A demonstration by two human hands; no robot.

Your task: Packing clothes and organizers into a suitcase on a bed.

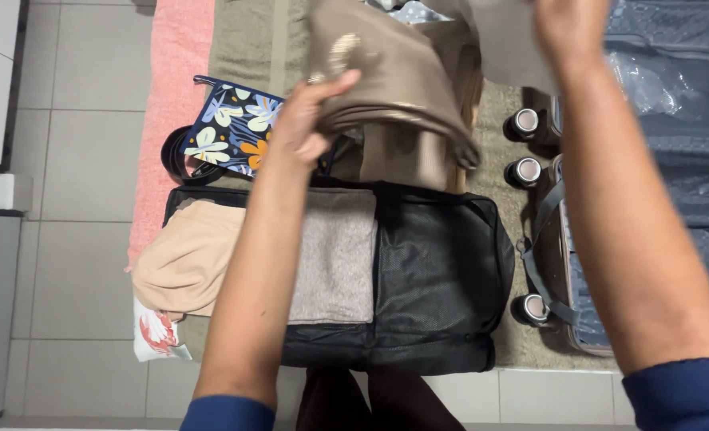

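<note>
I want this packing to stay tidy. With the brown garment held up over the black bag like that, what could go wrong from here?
1. The left hand grips only one edge of the brown garment, so its folds may slip loose and unfold.
2. The beige garment hangs over the black bag's left side and could slide onto the tiled floor.
3. The right hand is at the frame's top edge; whether it supports the garment cannot be told, so the load may be one-sided.

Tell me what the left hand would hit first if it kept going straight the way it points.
The left hand points up-frame and already grips the folded brown garment; that cloth is what it meets first. How far anything lies beyond it is unclear.
</note>
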